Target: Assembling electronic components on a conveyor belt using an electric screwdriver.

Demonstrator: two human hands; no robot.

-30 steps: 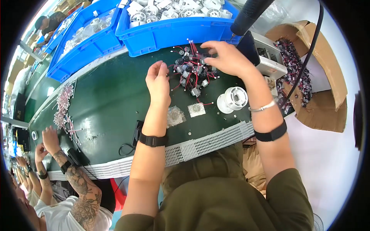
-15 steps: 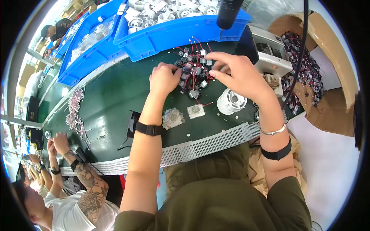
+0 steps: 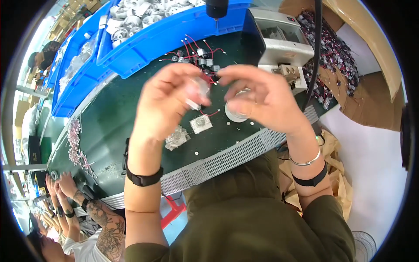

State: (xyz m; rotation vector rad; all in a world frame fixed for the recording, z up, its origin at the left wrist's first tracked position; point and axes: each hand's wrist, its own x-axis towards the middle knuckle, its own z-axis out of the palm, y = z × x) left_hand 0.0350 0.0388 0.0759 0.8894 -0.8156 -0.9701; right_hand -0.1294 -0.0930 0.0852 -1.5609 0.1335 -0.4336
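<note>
My left hand (image 3: 163, 98) is raised over the green bench, its fingers curled round a small pale, shiny part (image 3: 202, 87) that is too blurred to name. Facing it, my right hand (image 3: 273, 98) has thumb and fingers spread, with nothing visible between them. Below the right hand stands a round white plastic housing (image 3: 234, 115), partly hidden by the fingers. Beyond both hands lies a pile of small motors (image 3: 205, 61) with red and black wires, half covered by my fingers. One motor (image 3: 192, 104) with a red wire lies nearer, under my left hand.
Blue bins (image 3: 144, 59) of white parts line the far side. A dark tool (image 3: 217, 8) hangs overhead beside a grey machine (image 3: 283, 39). At right, a cardboard box (image 3: 375, 102) holds many motors. Pale wires (image 3: 75, 139) lie left, near a co-worker's tattooed arm (image 3: 102, 209).
My left hand has lifted from the motor pile toward me, with a small part in its fingers. My right hand has come nearer to the left, over the white housing. The view has shifted.
</note>
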